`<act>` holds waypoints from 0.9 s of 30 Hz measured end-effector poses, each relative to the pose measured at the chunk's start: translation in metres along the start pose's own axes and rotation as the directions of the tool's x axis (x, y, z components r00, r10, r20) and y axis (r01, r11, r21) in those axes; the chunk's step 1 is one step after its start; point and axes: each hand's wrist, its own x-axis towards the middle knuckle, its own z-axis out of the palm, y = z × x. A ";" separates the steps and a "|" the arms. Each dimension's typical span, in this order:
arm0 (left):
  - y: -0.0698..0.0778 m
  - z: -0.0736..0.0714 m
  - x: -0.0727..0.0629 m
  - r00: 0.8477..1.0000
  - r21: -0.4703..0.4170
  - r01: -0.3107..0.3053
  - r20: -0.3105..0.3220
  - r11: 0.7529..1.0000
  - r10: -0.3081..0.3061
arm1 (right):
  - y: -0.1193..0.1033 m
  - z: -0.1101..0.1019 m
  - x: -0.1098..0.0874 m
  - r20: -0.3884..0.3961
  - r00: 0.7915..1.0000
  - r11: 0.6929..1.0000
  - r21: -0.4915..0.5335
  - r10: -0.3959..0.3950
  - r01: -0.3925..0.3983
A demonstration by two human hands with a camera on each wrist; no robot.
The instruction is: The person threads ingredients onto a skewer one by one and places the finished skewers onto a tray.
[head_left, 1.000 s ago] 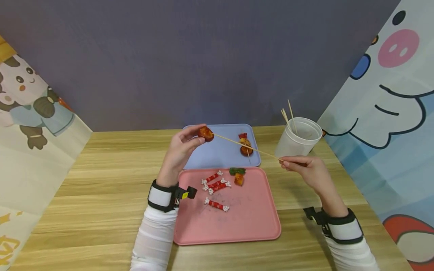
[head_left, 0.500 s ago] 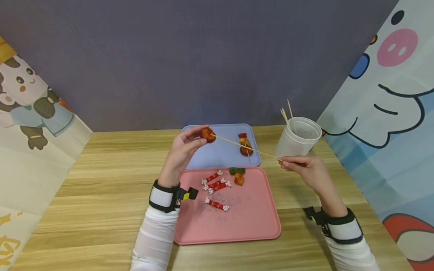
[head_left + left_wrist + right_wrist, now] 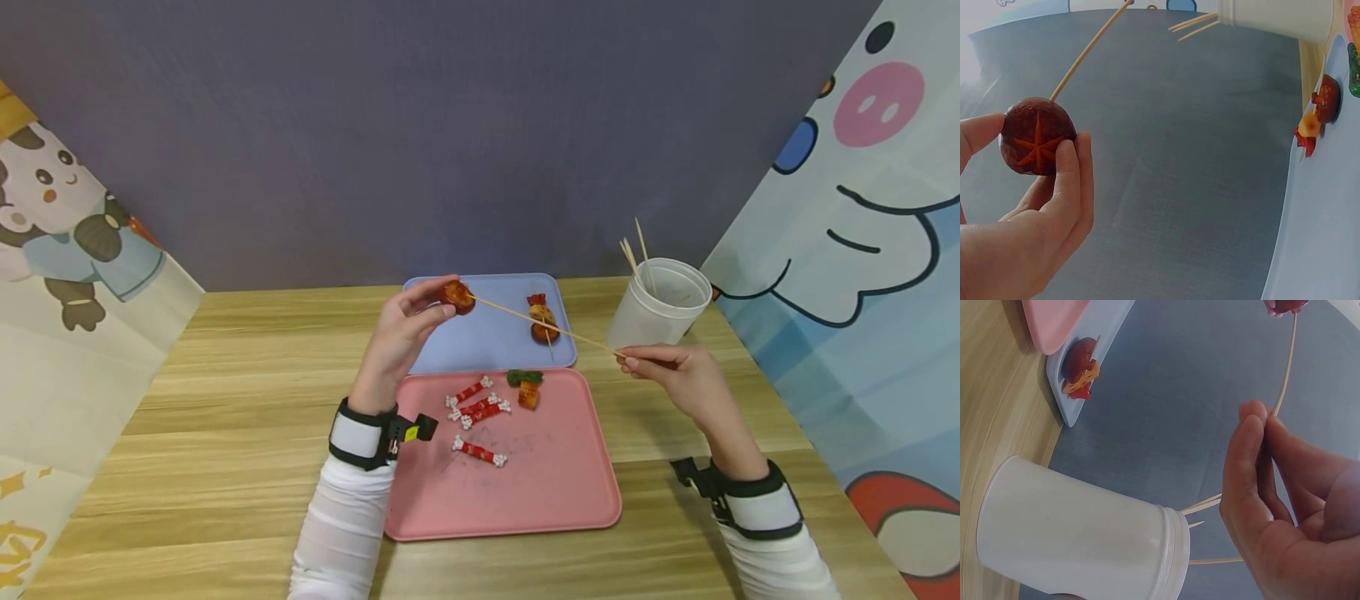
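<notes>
The fingers (image 3: 1067, 175) of the left hand (image 3: 393, 333) pinch a dark brown round piece (image 3: 458, 297), its face scored with a star, against the thumb. The fingers of the right hand (image 3: 686, 379) close narrowly on one end of a thin skewer (image 3: 517, 314). The skewer slopes up across the gap between the hands, and its other end meets the round piece; how deep it goes, I cannot tell. Both are held in the air over a blue tray (image 3: 472, 354), where a loaded skewer (image 3: 545, 334) lies toward the right side, carrying brown, yellow and red pieces. Nearer the person, a pink tray (image 3: 547, 492) holds four red pieces with white ends (image 3: 480, 452), a green piece (image 3: 525, 379) and an orange cube (image 3: 528, 397). Just beyond the right hand, a white tub (image 3: 647, 321) with spare sticks (image 3: 643, 246) stands upright on the desk (image 3: 247, 400).
</notes>
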 end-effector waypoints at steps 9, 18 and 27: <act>-0.002 0.000 0.001 1.000 0.013 0.005 0.002 1.000 -0.005 | 0.001 0.001 0.000 -0.005 1.000 1.000 0.012 -0.017 0.018; -0.001 0.001 0.000 1.000 0.005 0.004 0.002 1.000 -0.004 | 0.000 0.000 -0.002 -0.003 1.000 1.000 0.016 -0.025 0.025; -0.001 0.001 -0.001 1.000 -0.023 -0.002 0.010 1.000 0.002 | -0.007 -0.003 -0.006 -0.024 0.998 0.998 0.005 -0.055 0.055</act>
